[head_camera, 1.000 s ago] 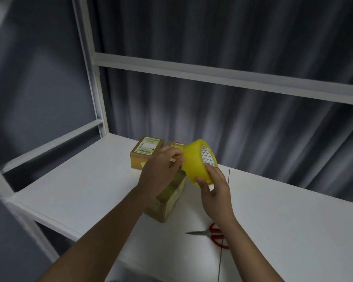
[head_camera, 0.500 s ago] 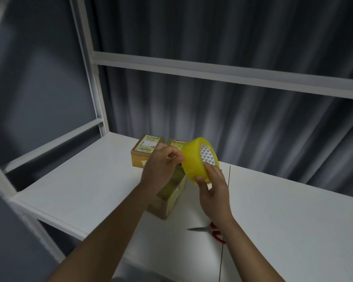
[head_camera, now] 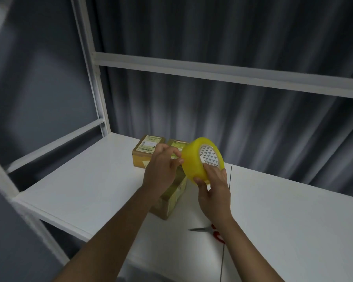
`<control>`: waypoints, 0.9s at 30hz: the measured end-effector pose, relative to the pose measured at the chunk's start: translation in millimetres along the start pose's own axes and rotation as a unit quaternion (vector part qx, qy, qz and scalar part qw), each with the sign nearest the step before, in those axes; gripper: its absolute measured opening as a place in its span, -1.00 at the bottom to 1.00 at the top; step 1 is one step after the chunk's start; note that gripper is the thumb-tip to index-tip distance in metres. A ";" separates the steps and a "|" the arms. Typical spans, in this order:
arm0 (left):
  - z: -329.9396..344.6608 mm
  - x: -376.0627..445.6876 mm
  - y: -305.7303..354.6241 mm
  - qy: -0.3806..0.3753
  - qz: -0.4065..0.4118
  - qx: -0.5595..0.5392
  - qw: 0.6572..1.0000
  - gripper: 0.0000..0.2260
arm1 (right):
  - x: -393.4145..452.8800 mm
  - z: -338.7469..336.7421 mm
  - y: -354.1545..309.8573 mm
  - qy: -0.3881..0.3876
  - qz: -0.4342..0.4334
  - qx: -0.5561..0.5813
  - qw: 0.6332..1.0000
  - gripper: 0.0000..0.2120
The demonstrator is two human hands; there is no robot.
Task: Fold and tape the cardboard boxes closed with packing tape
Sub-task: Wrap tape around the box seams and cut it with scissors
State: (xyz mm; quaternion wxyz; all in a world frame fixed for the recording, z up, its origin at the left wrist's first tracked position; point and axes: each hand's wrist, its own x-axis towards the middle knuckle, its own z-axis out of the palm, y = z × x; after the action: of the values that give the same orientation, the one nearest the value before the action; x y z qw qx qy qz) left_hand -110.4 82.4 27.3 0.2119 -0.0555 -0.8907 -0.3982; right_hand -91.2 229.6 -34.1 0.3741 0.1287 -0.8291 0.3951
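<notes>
Tape roll [head_camera: 194,159]: yellow, held above worktop [head_camera: 90,186]; right hand [head_camera: 214,192] curls round its 5 o'clock edge, left hand [head_camera: 161,169] fingertips pinch at its 9 o'clock rim. Two cardboard boxes [head_camera: 148,152], beneath at 10 o'clock. Scissors [head_camera: 209,231], red-handled, at 6 o'clock

Red-handled scissors [head_camera: 209,231] on a white shelf [head_camera: 86,180], grey curtain [head_camera: 232,58] behind.

scissors [head_camera: 209,230] handles behind right forearm | near box [head_camera: 172,197] top hidden
</notes>
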 end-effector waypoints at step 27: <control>16.7 -2.5 19.7 0.068 -0.004 0.051 0.996 -0.76 | -0.6 -3.8 3.6 0.033 -0.018 0.011 0.999 -0.67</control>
State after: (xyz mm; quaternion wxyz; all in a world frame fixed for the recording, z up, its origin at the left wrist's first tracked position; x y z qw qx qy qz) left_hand -108.4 108.3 29.8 0.2729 -0.0139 -0.8936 -0.3560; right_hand -90.6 234.7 -35.0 0.4064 0.1344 -0.8098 0.4013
